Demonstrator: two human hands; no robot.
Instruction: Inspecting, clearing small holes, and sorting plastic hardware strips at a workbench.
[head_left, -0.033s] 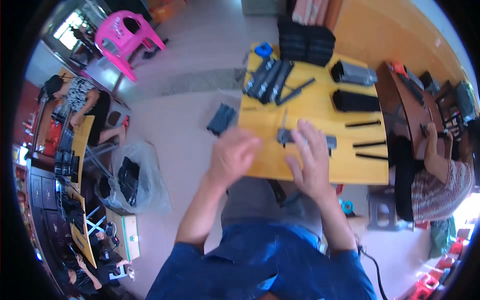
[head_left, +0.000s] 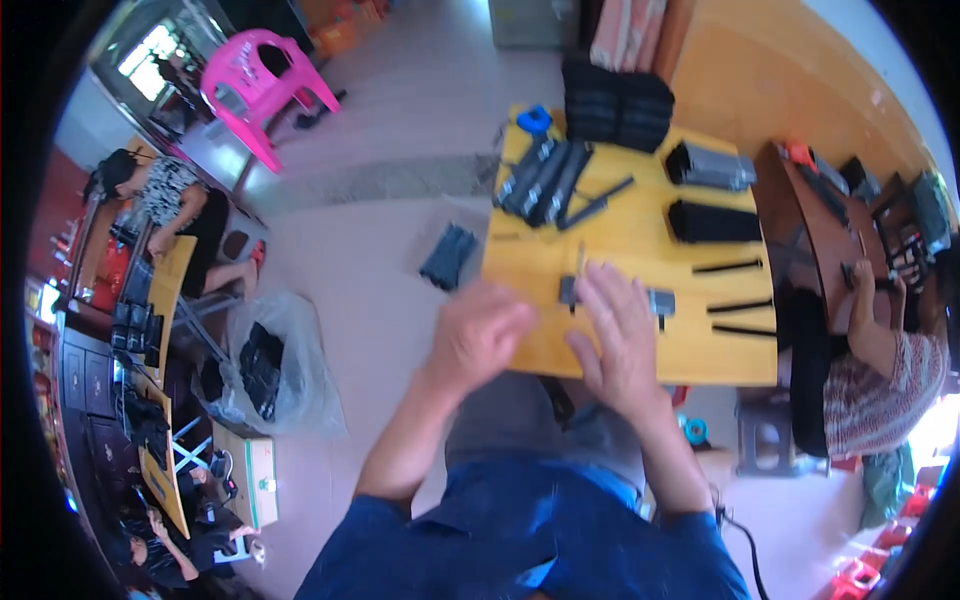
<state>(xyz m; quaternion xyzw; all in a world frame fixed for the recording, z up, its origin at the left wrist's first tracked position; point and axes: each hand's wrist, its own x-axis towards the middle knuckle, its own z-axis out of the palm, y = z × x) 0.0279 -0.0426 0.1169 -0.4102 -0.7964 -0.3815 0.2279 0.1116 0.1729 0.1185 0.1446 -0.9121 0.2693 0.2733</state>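
My right hand [head_left: 622,345] rests on a dark grey flat piece [head_left: 660,301] near the front of the yellow table [head_left: 530,340], its fingers stretched out and thumb apart. The piece shows on both sides of the fingers, and its middle is hidden beneath them. My left hand [head_left: 480,335] is raised by the table's front left edge, blurred, with its fingers curled in; I cannot make out anything between them. A thin stick-like thing [head_left: 581,258] lies just beyond the right hand's fingertips.
On the table are black strapped pieces [head_left: 545,180], a black stack [head_left: 618,105], a blue tape roll [head_left: 535,120], two folded bundles [head_left: 712,222] and several black strips [head_left: 740,308]. A dark bundle [head_left: 448,256] lies on the floor. People work at both sides. A pink chair [head_left: 265,85] stands far left.
The whole view has shifted, so the table sits slightly lower in the picture. My left hand has come a little to the right; the right hand stays on the grey piece.
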